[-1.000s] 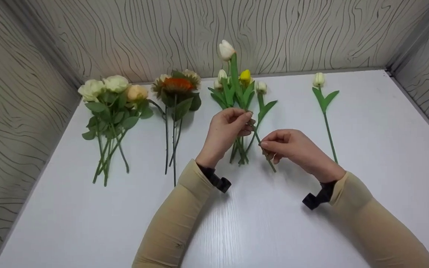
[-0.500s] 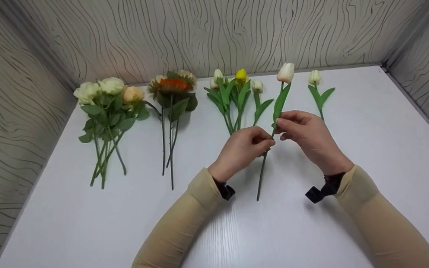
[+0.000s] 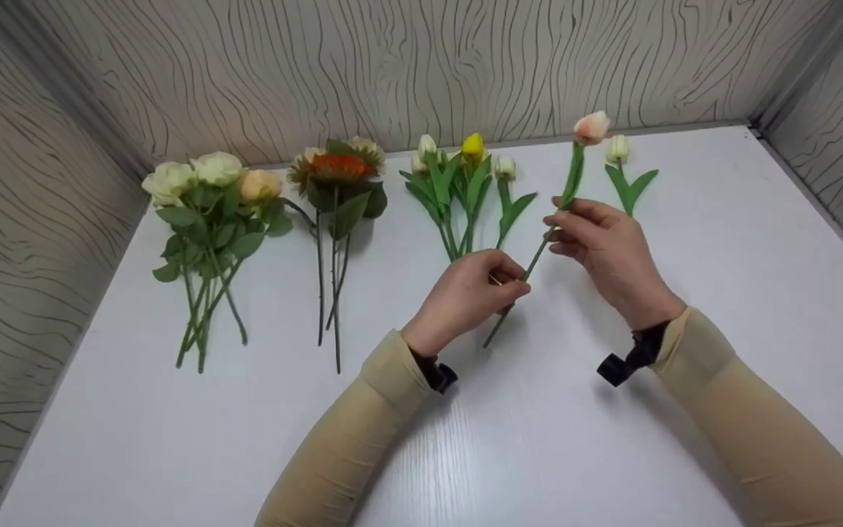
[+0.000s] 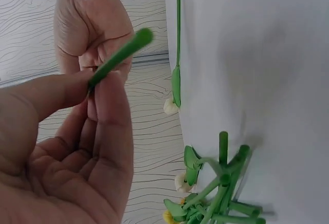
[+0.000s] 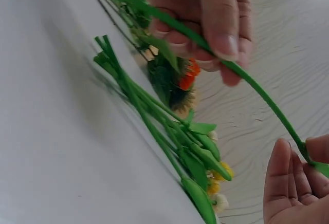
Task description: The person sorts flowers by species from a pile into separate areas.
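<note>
In the head view, my left hand (image 3: pixel 469 296) pinches the lower stem of a pale pink tulip (image 3: pixel 592 128) between thumb and fingers. My right hand (image 3: pixel 608 252) pinches the same stem higher up, just below the leaf. The tulip leans with its bloom up to the right and its cut end down to the left. From the left wrist view, the stem's green end (image 4: pixel 139 39) sticks out past the left thumb and fingertips. The right wrist view has the stem (image 5: pixel 267 100) running bowed between both hands, its bloom outside the picture.
Behind my left hand lies a bunch of white and yellow tulips (image 3: pixel 473 148). A single white tulip (image 3: pixel 617 150) lies to the right. Farther left are orange and cream sunflowers (image 3: pixel 341 167) and cream and peach roses (image 3: pixel 216 170) on the white table (image 3: pixel 136 439).
The pink tulip has moved right from over the tulip bunch. My right hand has gone up to the leaf and my left hand to the lower stem, and the bloom now tilts right.
</note>
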`<state>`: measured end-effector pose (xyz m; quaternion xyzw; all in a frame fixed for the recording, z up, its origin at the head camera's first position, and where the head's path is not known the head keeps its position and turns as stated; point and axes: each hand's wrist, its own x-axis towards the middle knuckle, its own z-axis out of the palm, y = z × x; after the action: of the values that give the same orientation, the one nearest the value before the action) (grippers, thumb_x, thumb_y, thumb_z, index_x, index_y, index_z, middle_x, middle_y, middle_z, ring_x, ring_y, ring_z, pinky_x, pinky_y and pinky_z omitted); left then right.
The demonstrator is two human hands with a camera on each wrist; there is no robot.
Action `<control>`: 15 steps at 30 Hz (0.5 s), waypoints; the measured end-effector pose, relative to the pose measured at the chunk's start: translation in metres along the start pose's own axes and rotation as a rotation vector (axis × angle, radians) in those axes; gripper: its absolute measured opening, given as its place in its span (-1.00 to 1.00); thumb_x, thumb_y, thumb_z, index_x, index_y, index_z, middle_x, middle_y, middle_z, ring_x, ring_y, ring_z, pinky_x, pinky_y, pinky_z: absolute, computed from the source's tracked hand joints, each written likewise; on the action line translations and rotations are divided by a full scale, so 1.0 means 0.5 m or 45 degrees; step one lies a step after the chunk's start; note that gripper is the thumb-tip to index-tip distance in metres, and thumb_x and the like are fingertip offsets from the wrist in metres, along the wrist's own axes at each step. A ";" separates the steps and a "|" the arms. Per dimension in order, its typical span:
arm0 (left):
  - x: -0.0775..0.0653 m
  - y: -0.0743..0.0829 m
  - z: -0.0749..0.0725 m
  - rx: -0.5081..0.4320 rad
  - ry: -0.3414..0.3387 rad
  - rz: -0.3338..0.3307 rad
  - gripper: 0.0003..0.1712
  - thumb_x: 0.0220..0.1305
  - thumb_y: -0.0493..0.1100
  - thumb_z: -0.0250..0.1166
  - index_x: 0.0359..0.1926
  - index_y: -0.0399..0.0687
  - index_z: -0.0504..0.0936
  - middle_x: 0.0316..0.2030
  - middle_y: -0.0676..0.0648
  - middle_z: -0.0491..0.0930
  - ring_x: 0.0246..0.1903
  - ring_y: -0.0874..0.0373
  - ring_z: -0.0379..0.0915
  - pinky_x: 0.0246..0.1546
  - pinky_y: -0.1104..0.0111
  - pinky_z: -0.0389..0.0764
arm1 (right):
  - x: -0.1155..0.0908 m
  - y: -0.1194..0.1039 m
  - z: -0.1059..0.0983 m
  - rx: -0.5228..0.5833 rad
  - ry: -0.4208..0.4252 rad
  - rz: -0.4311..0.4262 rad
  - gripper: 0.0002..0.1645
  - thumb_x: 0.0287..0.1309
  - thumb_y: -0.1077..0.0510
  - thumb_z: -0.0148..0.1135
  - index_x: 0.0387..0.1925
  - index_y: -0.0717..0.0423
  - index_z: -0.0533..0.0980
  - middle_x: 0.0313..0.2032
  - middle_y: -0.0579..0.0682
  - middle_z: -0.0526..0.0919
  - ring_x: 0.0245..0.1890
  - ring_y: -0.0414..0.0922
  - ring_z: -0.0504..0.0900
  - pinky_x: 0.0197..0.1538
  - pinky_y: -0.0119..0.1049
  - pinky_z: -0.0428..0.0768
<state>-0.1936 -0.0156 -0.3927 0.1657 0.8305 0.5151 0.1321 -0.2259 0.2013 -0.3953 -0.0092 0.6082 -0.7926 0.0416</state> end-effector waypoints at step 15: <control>-0.022 -0.001 -0.092 0.357 0.275 0.004 -0.71 0.49 0.04 0.26 0.06 0.05 0.71 -0.22 0.13 0.64 -0.32 0.22 0.52 -0.24 0.30 0.57 | 0.164 0.040 0.079 -0.485 0.007 0.308 -0.29 0.40 0.21 0.28 0.45 0.32 0.27 0.05 0.19 0.59 -0.28 -0.17 0.72 -0.07 -0.31 0.71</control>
<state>-0.2017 -0.0575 -0.3726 0.1276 0.9033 0.4093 0.0168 -0.3038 0.1519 -0.4073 0.0581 0.7437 -0.6527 0.1322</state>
